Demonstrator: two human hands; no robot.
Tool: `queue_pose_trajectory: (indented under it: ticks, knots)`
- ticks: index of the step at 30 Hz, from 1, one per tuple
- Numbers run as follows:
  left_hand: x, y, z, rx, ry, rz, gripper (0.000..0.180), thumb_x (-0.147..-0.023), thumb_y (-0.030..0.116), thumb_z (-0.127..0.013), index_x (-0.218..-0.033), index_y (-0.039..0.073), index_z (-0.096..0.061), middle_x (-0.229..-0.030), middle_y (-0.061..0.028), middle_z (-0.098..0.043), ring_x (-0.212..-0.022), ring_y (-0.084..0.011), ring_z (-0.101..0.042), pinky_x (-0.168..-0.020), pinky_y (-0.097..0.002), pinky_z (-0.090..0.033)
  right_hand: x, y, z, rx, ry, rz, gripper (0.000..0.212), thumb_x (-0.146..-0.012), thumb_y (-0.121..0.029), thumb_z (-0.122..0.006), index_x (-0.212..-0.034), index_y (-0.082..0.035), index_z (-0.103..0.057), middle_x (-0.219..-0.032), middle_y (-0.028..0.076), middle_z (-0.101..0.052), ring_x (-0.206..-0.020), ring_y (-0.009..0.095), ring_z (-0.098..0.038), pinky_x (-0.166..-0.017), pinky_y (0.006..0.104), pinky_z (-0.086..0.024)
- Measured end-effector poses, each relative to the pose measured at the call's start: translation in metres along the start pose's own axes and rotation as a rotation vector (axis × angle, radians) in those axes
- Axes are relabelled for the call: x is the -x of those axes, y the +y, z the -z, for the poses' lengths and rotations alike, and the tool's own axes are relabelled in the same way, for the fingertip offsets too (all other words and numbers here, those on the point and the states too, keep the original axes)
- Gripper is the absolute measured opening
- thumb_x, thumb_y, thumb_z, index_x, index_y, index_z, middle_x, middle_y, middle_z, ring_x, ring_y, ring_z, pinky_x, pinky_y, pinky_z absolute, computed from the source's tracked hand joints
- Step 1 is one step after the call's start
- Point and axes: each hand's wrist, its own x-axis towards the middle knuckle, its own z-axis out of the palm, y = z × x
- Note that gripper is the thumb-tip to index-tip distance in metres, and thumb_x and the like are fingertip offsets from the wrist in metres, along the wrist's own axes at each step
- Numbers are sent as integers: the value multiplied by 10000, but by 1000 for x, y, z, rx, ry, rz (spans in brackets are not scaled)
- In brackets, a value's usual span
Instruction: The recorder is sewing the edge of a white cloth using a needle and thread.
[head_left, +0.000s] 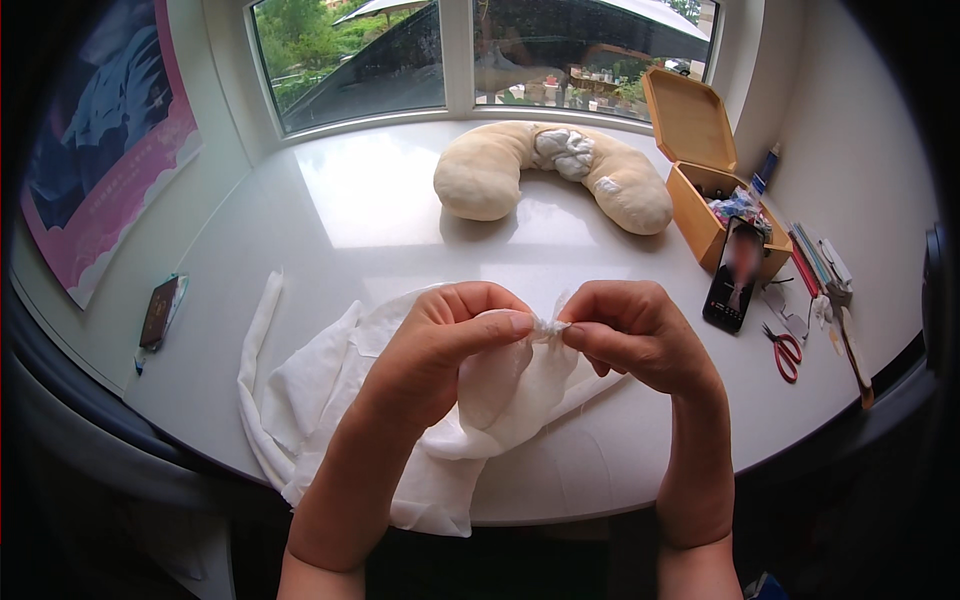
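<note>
A thin white cloth [520, 400] hangs from between my hands, its upper edge gathered into a small bunch. My left hand [455, 335] pinches that bunch from the left, thumb on top. From the right, my right hand [635, 335] pinches the same gathered edge with thumb and forefinger, the fingertips of both hands close together. Whether a needle or thread is in the fingers is too small to tell. More of the white cloth lies crumpled on the table under my left forearm, with a long narrow rolled strip [258, 350] at its left.
On the white table [350, 260], a beige U-shaped pillow [480, 175] with white stuffing showing lies by the window. At right stand an open wooden box [700, 205] and a propped phone [732, 285], near red-handled snips [785, 355] and several tools. A dark booklet [158, 312] lies far left.
</note>
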Motion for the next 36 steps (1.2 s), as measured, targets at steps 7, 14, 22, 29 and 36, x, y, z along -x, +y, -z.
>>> queue_pose_trajectory:
  ticks: [7,14,22,29,36]
  knots:
    - [1,1,-3,-161,132,-103,176,-733,136,-694,-850,24,-625,-755,-50,-636,-707,-104,-595,-724,-235,-473,1,0,3,95,105,-2,117,-852,-108,-615,-825,5,-625,-637,-22,-557,-534,22,-465,-479,169,-388]
    - [1,1,-7,-266,201,-138,155,-727,134,-698,-814,29,-625,-720,-53,-632,-675,-98,-590,-718,-236,-466,1,2,3,120,133,-4,118,-851,-102,-614,-805,7,-618,-624,-32,-536,-539,18,-458,-482,169,-383]
    - [1,1,-7,-268,209,-156,129,-737,114,-692,-812,29,-629,-716,-55,-635,-659,-98,-594,-709,-234,-472,1,1,1,158,154,5,110,-846,-79,-601,-794,17,-619,-625,-26,-544,-546,20,-467,-488,170,-394]
    - [1,0,-7,-270,214,-162,115,-739,90,-693,-802,14,-634,-720,-58,-641,-664,-95,-595,-706,-227,-473,1,0,-1,159,161,8,106,-840,-71,-600,-789,21,-618,-623,-27,-543,-554,23,-463,-496,176,-394]
    - [2,-2,-10,-425,219,-213,108,-777,52,-672,-835,-36,-649,-736,-72,-652,-637,-63,-582,-590,-186,-471,1,-1,-6,233,173,-3,103,-835,-61,-601,-792,32,-611,-629,-21,-546,-563,28,-458,-510,188,-398]
